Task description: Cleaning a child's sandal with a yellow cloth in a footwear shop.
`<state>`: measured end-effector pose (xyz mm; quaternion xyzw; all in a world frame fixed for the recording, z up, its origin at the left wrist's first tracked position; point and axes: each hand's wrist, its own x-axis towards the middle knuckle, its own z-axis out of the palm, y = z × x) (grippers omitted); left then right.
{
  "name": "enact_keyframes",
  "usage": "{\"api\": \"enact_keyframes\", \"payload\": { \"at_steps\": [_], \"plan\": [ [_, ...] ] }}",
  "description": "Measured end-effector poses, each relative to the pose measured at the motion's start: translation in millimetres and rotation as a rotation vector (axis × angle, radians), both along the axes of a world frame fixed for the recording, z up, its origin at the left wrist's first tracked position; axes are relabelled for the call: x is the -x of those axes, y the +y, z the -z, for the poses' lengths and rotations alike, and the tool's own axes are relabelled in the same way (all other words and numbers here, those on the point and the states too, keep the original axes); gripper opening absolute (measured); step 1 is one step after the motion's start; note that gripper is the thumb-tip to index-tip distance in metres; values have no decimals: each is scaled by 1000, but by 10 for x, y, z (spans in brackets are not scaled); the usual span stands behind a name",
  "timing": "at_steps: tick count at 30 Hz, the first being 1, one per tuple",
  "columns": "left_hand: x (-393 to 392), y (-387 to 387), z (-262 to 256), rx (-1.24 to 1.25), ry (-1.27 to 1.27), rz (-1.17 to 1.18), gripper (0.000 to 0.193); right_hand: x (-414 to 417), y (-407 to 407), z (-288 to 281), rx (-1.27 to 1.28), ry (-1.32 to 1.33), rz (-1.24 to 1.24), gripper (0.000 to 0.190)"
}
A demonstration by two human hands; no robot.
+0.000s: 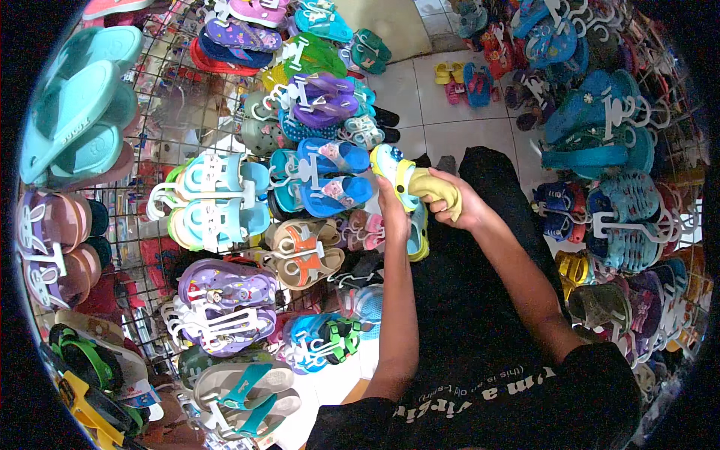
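Observation:
My left hand (393, 203) grips a child's clog (388, 163) in light blue and yellow, with a black rivet on its strap. A yellow cloth (436, 190) is bunched in my right hand (466, 201), against the heel end of that clog. Just below hangs a second clog (418, 239) in matching colours, partly hidden by my left hand and wrist. Immediately left of my hands are blue slippers (332, 194) on a white hanger, their straps printed with pictures.
Wire grid racks (169, 107) packed with hanging children's footwear rise on the left. On the right, more sandals (624, 214) hang from white hooks. Small shoes (464, 79) stand on the tiled floor (394, 84) ahead. Beige-and-orange sandals (306, 253) hang near my left forearm.

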<state>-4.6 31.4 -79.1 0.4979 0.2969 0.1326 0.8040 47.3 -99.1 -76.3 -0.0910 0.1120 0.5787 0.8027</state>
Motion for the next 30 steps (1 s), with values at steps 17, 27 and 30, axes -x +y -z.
{"api": "enact_keyframes", "payload": {
  "at_steps": [17,27,30],
  "plan": [
    [-95,-73,-45,215,116,34,65,62,-122,-685,1294,-1985,331,66],
    [-56,-28,-55,149,155,32,67,-17,-100,-490,988,-2118,338,61],
    [-62,-25,-35,135,153,14,66,5,-81,-403,1122,-2185,210,62]
  ]
}}
